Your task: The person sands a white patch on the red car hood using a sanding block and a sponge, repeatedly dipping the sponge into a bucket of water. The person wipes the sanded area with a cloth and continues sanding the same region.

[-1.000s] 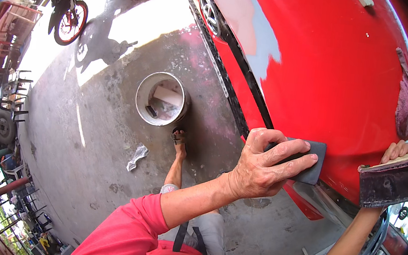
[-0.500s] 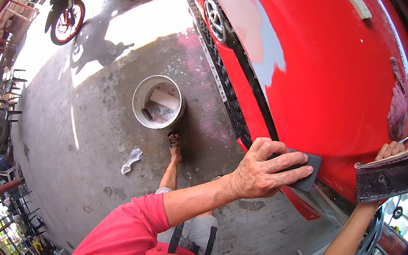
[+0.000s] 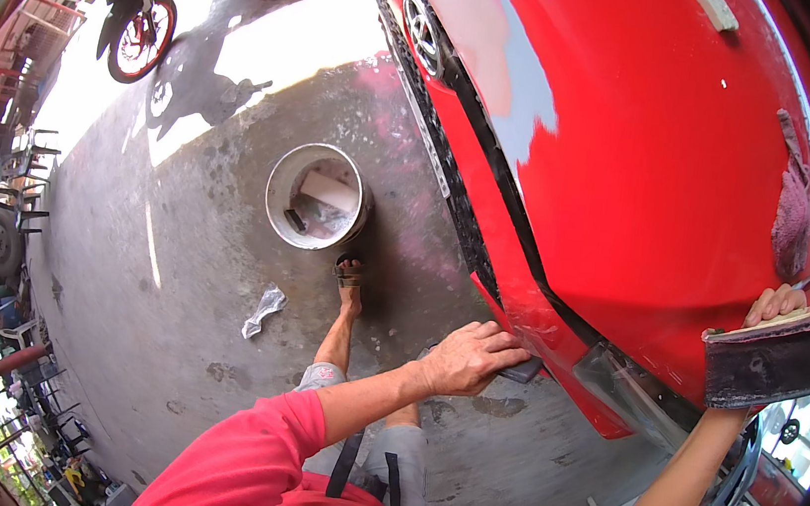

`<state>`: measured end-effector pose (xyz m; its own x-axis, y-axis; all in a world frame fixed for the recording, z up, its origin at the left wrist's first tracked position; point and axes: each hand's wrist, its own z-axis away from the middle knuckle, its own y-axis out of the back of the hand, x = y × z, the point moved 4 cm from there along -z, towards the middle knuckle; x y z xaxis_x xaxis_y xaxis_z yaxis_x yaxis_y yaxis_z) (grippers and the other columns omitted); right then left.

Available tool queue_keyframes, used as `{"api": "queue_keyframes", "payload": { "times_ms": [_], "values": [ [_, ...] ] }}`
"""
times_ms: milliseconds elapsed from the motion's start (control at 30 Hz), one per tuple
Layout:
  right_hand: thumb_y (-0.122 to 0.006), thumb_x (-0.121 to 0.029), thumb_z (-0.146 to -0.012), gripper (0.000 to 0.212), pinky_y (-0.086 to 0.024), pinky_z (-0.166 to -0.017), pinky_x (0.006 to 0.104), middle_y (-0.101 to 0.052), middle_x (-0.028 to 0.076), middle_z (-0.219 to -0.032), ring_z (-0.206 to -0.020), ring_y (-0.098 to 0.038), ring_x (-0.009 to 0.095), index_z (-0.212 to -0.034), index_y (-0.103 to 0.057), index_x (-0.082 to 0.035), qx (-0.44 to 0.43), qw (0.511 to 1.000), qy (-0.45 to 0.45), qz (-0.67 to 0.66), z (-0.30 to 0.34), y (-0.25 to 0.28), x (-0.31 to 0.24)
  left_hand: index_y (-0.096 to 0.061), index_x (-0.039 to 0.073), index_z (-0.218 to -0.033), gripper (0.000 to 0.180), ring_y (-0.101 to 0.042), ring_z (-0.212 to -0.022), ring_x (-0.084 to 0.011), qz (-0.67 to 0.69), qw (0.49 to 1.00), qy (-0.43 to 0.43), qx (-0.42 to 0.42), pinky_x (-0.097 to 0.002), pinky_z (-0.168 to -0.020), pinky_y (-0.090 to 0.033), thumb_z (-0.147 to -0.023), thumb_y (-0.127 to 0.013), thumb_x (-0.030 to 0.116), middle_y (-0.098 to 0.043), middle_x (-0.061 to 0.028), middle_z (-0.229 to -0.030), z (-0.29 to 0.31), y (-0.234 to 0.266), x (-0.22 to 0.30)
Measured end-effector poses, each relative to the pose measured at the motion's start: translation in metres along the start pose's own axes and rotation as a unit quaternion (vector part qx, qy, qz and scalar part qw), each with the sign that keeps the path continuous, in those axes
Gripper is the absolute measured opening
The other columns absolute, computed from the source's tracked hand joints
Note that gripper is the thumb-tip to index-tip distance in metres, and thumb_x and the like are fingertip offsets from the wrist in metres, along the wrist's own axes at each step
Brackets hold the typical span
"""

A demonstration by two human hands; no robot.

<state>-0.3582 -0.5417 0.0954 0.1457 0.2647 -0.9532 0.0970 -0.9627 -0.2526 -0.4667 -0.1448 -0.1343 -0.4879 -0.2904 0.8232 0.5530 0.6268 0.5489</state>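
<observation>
A red car front fills the right side, its hood (image 3: 633, 179) carrying a grey and pale pink patch near the grille. My left hand (image 3: 475, 358) is closed round a dark grey sanding block (image 3: 522, 368), at the lower corner of the red bumper (image 3: 571, 372), beside the headlight (image 3: 614, 387). Over at the far right, my right hand (image 3: 776, 304) rests its fingers on the hood's edge; a black flap (image 3: 772, 367) hides its palm and wrist. Farther up the hood lies a crumpled pink cloth (image 3: 791, 212).
A round bucket (image 3: 272, 188) with water, a pale block and a dark piece stands on the wet floor by my foot (image 3: 350, 275). Near it lies a crumpled clear plastic bag (image 3: 264, 312). A motorcycle (image 3: 140, 33) is parked upper left; stacked chairs (image 3: 19, 179) and a tyre (image 3: 1, 242) line the left.
My left hand has moved with the sanding block from the hood's front edge down and left to the bumper corner. My right hand stays at the hood's edge.
</observation>
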Motion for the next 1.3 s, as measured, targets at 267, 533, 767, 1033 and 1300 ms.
{"api": "queue_keyframes", "payload": {
  "times_ms": [267,533,767,1033,1300],
  "values": [
    [-0.071,-0.032,-0.106,0.038,-0.062,-0.063,0.0357,-0.061,0.017,-0.084,-0.070,-0.065,0.029,-0.101,-0.058,0.003,0.015,0.998,0.045,-0.028,-0.002,0.013,0.010,-0.050,0.009,-0.154,0.073,-0.071,-0.121,-0.0435,0.111,0.900,0.402,0.125,-0.0493,-0.105,-0.056,-0.088,-0.080,0.016,-0.074,-0.0263,-0.127,0.103,0.040,-0.155],
    [-0.064,-0.032,-0.109,0.036,-0.063,-0.074,0.0415,-0.060,0.017,-0.090,-0.080,-0.065,0.029,-0.105,-0.056,0.002,-0.038,0.994,0.011,-0.106,-0.003,0.027,0.015,-0.049,-0.003,-0.157,0.083,-0.062,-0.140,-0.0411,0.051,0.812,0.517,0.267,-0.0435,-0.118,-0.048,-0.087,-0.085,0.025,-0.064,-0.0290,-0.148,0.169,0.129,-0.264],
    [-0.044,-0.055,-0.112,0.051,-0.049,-0.098,0.0794,-0.071,0.010,-0.125,-0.114,-0.070,0.035,-0.136,-0.062,-0.014,0.214,0.959,-0.095,-0.162,0.059,-0.031,0.063,-0.023,-0.006,-0.169,0.104,-0.043,-0.154,-0.0428,-0.038,0.846,0.467,0.255,-0.0500,-0.127,-0.033,-0.093,-0.081,0.035,-0.045,-0.0323,-0.163,0.152,0.193,-0.228],
    [-0.081,-0.027,-0.097,0.045,-0.059,-0.089,0.0384,-0.077,0.010,-0.110,-0.097,-0.072,0.018,-0.127,-0.072,0.006,0.393,0.880,-0.146,0.224,0.043,-0.298,0.177,-0.070,0.004,-0.131,0.041,-0.069,-0.108,-0.0357,0.083,0.975,-0.006,0.204,-0.0444,-0.093,-0.059,-0.093,-0.082,0.015,-0.070,-0.0167,-0.116,0.044,0.305,0.045],
    [-0.077,-0.033,-0.101,0.038,-0.057,-0.079,0.0413,-0.079,0.018,-0.099,-0.088,-0.075,0.025,-0.113,-0.074,0.003,0.219,0.935,-0.234,0.153,-0.018,-0.412,0.230,-0.032,-0.001,-0.166,0.091,-0.060,-0.130,-0.0462,-0.078,0.980,0.061,0.172,-0.0501,-0.108,-0.051,-0.082,-0.067,0.001,-0.057,-0.0278,-0.147,0.032,0.301,0.036]
  ]
}}
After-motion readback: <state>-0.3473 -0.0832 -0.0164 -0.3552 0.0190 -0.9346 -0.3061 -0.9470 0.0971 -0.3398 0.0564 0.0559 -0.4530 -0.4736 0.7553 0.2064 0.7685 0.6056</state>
